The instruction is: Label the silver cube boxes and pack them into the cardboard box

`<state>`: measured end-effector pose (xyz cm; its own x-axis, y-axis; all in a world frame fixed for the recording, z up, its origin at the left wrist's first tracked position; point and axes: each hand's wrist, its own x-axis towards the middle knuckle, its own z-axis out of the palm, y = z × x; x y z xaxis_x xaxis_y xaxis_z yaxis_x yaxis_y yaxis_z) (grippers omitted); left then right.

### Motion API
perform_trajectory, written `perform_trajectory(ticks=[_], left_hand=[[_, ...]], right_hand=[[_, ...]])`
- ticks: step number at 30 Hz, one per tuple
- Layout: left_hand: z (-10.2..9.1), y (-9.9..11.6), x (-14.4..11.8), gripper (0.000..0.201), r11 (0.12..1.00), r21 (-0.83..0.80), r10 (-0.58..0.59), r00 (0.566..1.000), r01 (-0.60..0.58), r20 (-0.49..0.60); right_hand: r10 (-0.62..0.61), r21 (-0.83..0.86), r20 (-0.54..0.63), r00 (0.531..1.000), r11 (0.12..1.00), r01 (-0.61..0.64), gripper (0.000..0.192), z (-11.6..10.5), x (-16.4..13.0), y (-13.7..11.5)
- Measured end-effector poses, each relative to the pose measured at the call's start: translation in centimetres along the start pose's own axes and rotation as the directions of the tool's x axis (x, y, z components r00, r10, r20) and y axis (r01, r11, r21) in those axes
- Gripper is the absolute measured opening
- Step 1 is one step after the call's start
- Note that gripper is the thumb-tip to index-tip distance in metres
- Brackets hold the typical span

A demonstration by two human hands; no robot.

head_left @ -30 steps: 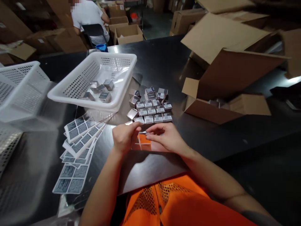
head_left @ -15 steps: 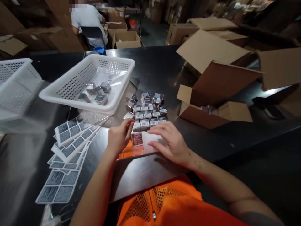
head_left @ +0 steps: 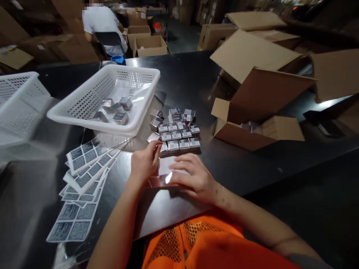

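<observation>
Glare streaks the glossy sheet (head_left: 165, 175) under both hands (head_left: 144, 164) (head_left: 193, 177).

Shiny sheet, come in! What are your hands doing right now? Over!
Both hands on the shiny sheet: left hand pinching its edge, right hand flat on top. Small silver boxes right behind. Nothing blocking.

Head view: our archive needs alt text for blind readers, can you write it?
Both hands, left hand and right hand, press a glossy sheet on a black table, beside small boxes, label sheets and a white basket.
</observation>
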<state>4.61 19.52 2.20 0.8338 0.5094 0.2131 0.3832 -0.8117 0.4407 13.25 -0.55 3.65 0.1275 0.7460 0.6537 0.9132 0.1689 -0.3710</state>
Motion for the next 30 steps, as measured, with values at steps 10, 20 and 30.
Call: perform_trajectory(ticks=[10, 20, 30], left_hand=[[-0.8, 0.9, 0.0, 0.037, 0.953, -0.289, 0.175, 0.942, -0.09, 0.285], [0.3, 3.3, -1.1, 0.075, 0.728, -0.682, 0.179, 0.941, 0.071, 0.288], [-0.2, 2.9, -1.3, 0.052, 0.747, -0.638, 0.253, 0.967, -0.187, 0.013]], right_hand=[[0.348, -0.272, 0.009, 0.938, 0.903, -0.332, 0.102, -2.2, -3.2, 9.3], [-0.23, -0.191, -0.265, 0.937, 0.965, 0.182, 0.03, -1.1, -2.6, 4.8], [0.447, 0.534, -0.329, 0.832, 0.815, -0.226, 0.019, -5.8, -0.3, 0.6]])
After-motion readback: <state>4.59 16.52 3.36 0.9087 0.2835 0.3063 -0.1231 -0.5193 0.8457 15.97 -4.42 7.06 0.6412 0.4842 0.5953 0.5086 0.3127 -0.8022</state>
